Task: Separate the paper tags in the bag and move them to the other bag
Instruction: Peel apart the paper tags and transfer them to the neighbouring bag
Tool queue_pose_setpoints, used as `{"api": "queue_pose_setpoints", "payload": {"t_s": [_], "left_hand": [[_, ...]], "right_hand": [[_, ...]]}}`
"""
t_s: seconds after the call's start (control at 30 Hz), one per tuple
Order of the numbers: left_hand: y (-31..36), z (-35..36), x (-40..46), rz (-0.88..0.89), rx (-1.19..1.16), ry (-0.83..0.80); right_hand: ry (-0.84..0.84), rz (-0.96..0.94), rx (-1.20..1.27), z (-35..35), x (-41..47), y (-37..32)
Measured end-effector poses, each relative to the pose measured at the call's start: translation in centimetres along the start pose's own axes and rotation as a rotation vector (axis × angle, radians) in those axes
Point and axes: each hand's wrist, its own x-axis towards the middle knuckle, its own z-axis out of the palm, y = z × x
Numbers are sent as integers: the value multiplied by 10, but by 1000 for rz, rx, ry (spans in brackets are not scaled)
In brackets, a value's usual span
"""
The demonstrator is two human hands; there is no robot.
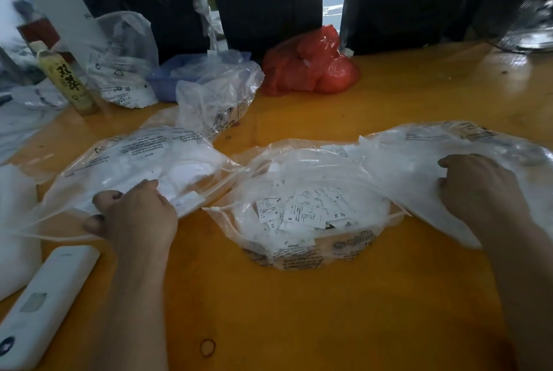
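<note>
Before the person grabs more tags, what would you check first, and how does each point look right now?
1. Middle bag open at the top: ok, tags show through the mouth.
2. Left bag mouth held open: cannot tell; left hand grips its edge.
3. Right hand free to pick: not ok, its fingers grip the right bag.
4. Tags separated: cannot tell, they lie in a loose pile.
5. Table near the bags free of clutter: ok; only a rubber band and a white device lie nearby.
</note>
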Motion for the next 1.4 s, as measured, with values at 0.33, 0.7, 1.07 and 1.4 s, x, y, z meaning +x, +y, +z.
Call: {"api": "queue_pose_setpoints", "payload": {"t_s": [0.33,0.7,1.07,1.4], "left_hand": [[10,-8,-14,42,-28,114],[74,-27,-83,572,-1038,-31],[92,-10,-116,445,-1201,-629],[92,-11,-115,347,-1293,-581]], "right_hand": [[202,8,124,-9,-4,-2],[-38,-235,1269,-9,-44,-64],[-442,-352,1505,14,-66,-94],[-328,-404,1141,11,-73,-98]]}}
